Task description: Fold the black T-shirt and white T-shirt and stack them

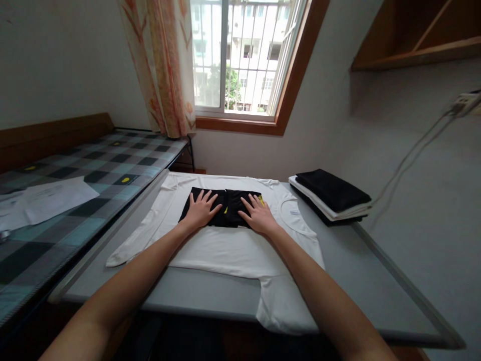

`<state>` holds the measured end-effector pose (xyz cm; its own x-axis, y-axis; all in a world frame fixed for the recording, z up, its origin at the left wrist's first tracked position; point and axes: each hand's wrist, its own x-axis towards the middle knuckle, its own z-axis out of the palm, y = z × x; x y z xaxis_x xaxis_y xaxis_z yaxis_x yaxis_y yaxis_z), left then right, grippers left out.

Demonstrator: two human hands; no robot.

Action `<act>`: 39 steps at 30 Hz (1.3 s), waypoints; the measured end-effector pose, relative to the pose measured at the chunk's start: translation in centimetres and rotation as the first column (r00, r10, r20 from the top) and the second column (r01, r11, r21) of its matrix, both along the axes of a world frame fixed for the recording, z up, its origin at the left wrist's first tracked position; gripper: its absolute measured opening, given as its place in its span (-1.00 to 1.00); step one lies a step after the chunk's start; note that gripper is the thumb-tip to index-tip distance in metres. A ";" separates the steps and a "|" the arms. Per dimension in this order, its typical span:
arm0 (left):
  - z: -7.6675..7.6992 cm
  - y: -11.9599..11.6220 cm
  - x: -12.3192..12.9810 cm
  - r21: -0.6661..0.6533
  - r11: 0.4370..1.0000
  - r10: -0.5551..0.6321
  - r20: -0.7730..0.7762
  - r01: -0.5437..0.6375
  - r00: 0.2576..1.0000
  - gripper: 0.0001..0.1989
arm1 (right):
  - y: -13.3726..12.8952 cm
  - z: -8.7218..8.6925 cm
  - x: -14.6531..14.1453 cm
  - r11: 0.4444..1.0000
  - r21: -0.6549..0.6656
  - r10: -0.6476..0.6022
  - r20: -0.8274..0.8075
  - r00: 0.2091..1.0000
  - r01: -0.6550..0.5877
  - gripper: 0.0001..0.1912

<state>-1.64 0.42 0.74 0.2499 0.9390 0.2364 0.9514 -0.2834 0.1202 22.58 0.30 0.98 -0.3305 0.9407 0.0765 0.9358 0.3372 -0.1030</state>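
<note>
A white T-shirt [221, 250] lies spread flat on the grey table [203, 296], its collar to the right and one sleeve hanging toward the front edge. On top of it rests a folded black garment [232, 203] with small yellow marks. My left hand [201, 209] lies on the left part of the black garment, palm down, fingers spread. On its right part my right hand [258, 214] is also palm down with fingers apart, beside a yellow mark. Neither hand grips anything.
A stack of folded black and white clothes [332, 193] sits at the table's back right. Left of the table is a bed with a checked mattress [124, 155] and papers [56, 198] on it. A curtain [165, 70] hangs beside the window; a shelf [417, 57] is at upper right.
</note>
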 end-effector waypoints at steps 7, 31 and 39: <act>0.6 -1.4 1.5 0.012 0.907 -0.420 0.057 0.420 0.906 -0.41 | -0.2 0.1 0.0 1.000 0.019 0.001 -0.049 0.999 0.000 -0.32; 0.3 -1.5 1.6 -0.031 0.908 -0.418 0.013 0.418 0.908 -0.41 | 0.8 -0.5 1.8 0.989 -0.061 -0.137 -0.037 0.990 0.135 -0.17; 1.0 -1.2 1.1 0.001 0.917 -0.396 0.137 0.400 0.908 -0.44 | 0.7 -0.3 2.3 0.981 0.103 -0.136 -0.243 0.961 0.165 -0.40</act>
